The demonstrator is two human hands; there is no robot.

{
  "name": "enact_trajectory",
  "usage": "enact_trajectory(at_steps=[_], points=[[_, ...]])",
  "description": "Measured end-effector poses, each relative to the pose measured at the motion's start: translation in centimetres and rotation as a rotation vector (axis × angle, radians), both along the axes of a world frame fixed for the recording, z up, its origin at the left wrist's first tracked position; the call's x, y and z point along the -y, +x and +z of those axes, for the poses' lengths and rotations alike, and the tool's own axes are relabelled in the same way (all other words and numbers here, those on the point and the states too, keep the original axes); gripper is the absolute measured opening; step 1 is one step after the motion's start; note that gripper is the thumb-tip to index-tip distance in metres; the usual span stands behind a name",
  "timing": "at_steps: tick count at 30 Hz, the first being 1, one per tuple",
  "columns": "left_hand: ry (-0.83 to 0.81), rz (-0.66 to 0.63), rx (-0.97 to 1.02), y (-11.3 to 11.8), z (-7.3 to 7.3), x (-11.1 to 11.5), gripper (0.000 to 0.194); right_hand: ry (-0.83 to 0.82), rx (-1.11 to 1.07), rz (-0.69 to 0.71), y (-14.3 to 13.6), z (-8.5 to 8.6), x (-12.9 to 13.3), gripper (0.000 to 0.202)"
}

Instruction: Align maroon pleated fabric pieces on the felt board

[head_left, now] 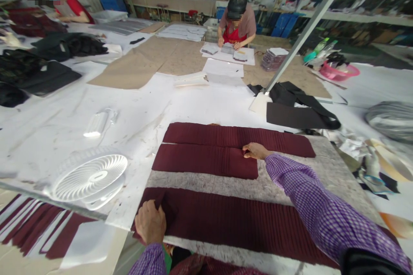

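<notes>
Three rows of overlapping maroon fabric pieces lie on a stained grey board. At the left end of the front row, my left hand has its fingers closed on the edge of a maroon fabric piece, which is lifted and folded a little. My right hand pinches the upper right corner of a piece in the middle row. Just behind it runs the back row, touching the middle one.
A white fan lies at left, beside a white plastic part. Maroon strips hang or lie lower left. A metal pole rises behind the board, near black fabric. A person works across the table.
</notes>
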State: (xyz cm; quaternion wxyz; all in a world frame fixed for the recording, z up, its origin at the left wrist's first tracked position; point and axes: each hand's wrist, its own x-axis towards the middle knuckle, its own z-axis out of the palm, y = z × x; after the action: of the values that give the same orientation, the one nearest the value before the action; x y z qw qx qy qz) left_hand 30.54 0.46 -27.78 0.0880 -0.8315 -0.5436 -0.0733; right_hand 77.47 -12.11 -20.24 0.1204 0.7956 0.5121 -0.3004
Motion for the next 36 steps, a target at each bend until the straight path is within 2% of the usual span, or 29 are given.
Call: enact_trajectory(at_steps=[13,21,27,36], points=[[-0.01,-0.001,-0.001,0.0,0.0,0.0,0.022,-0.099,-0.007,0.006,0.1,0.4,-1.0,0.026],[-0.03,0.005,0.009,0.1,0.2,0.1,0.025,-0.155,0.091,-0.048,-0.8,0.6,-2.0,0.028],[-0.053,0.0,0.018,0.0,0.4,0.0,0.022,-0.108,0.173,-0.098,-2.1,0.8,-1.5,0.027],[-0.04,-0.001,0.002,-0.1,0.3,0.0,0.022,0.015,0.317,-0.256,-3.9,0.8,0.1,0.032]])
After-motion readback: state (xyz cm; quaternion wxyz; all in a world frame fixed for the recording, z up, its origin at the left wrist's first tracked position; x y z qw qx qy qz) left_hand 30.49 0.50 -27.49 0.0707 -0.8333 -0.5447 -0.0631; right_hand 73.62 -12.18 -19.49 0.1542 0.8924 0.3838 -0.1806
